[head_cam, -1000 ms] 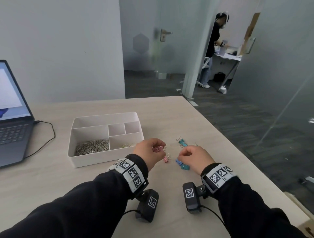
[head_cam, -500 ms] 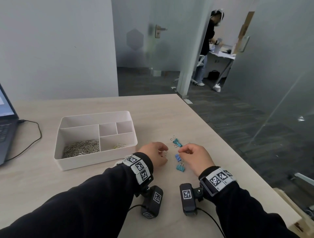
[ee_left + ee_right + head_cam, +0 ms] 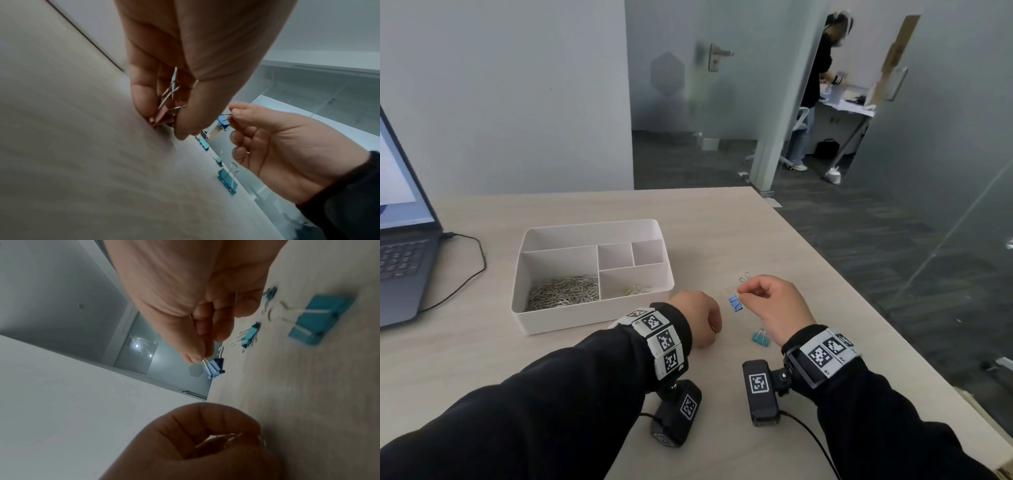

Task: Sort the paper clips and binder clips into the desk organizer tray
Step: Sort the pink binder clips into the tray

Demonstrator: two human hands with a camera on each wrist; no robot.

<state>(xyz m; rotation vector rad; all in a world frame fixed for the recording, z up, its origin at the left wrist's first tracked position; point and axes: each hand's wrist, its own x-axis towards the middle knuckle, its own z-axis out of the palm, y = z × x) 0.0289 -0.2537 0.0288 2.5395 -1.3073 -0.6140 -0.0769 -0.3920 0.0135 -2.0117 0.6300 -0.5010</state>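
My right hand (image 3: 748,297) pinches a blue binder clip (image 3: 735,304) by its wire handle, lifted just off the desk; the same blue binder clip (image 3: 214,368) hangs from the fingertips in the right wrist view. My left hand (image 3: 702,317) rests on the desk with fingers curled round pink binder clips (image 3: 164,113). A teal binder clip (image 3: 761,337) lies beside my right wrist, and more teal clips (image 3: 249,335) lie further along. The white organizer tray (image 3: 571,318) stands to the left, with paper clips (image 3: 565,291) in its large compartment and a few clips (image 3: 637,290) in the front right one.
An open laptop (image 3: 400,260) with its cable (image 3: 472,267) sits at the far left. The desk's right edge (image 3: 887,329) drops off close to my right arm. Behind a glass wall, a person (image 3: 822,78) stands at another desk.
My right hand has picked the blue clip up off the desk. My left hand has dropped to the desk and closed over the pink clips.
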